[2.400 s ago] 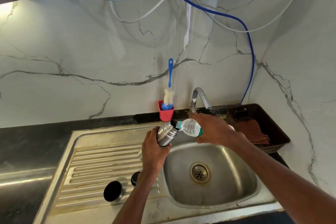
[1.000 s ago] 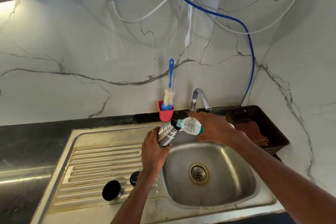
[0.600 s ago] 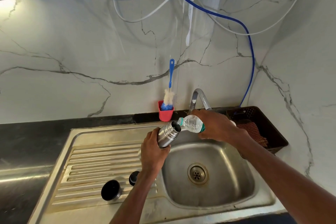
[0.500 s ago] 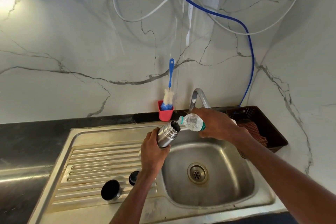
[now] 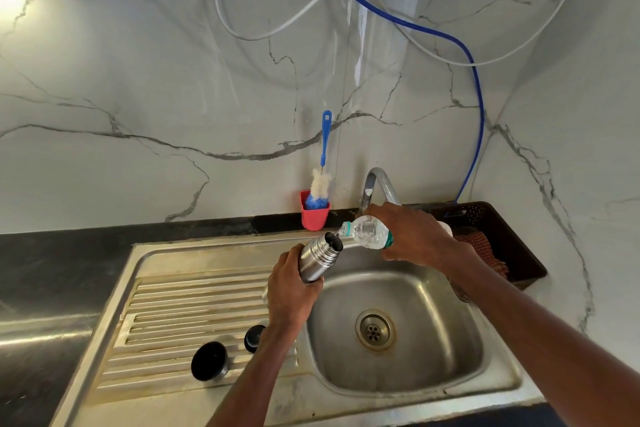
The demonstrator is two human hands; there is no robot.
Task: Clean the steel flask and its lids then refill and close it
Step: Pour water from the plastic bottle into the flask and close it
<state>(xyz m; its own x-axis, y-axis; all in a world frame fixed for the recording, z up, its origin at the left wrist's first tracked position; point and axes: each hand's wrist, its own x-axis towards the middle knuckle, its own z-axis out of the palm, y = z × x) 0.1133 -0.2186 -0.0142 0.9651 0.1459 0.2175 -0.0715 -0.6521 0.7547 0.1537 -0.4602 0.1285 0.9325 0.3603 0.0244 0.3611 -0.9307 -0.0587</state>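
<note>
**Steel flask tilted over the sink, bottle at its mouth**

The steel flask (image 5: 318, 258) sits at the centre of the frame, above the left edge of the sink (image 5: 398, 371) basin, tilted with its open mouth toward the upper right. The left hand (image 5: 291, 291) grips its lower body, fingers curled round it. The right hand (image 5: 415, 239) wraps round a clear plastic bottle (image 5: 367, 230) with a green band, held nearly on its side, its neck just at the flask's mouth. A thin stream of water shows between them.

On the ribbed draining board at lower left lie two dark lids: the larger cup lid (image 5: 209, 360) and, to its right, the smaller stopper lid (image 5: 252, 338), partly behind the left forearm. Against the marble wall stands a red holder (image 5: 314, 217) with a blue bottle brush (image 5: 323, 163), left of the tap (image 5: 377, 184). A dark basket (image 5: 512, 236) holding a checked cloth rests at right on the black tabletop (image 5: 62, 260).
</note>
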